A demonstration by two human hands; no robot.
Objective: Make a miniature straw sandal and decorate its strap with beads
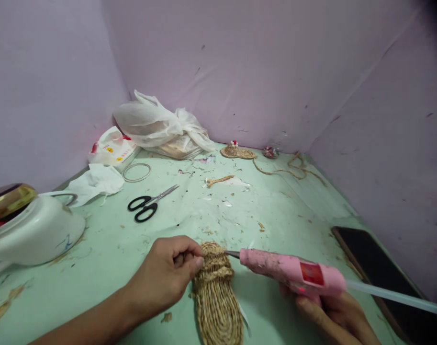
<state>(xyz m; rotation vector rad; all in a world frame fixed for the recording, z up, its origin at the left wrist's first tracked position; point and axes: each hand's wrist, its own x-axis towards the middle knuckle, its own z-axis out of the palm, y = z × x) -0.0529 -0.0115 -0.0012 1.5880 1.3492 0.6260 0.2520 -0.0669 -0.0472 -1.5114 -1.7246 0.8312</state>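
Head view: your left hand [175, 268] pinches the left edge of the tan, slipper-shaped coiled-straw piece [218, 309] on the pale-green counter [112, 254]; your right hand [335, 314] wraps the pink plastic glue gun [283, 268]. Cross-bands [215, 275] already span the piece; edge gluing appears unfinished.

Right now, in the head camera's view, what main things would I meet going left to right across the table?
White container, crumpled tissue, black-handled scissors, woven slipper, pink glue gun, dark phone.

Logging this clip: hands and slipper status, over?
Left hand at woven slipper. Right hand gripping pink glue gun, nozzle by slipper's right edge. Scissors lying clear.
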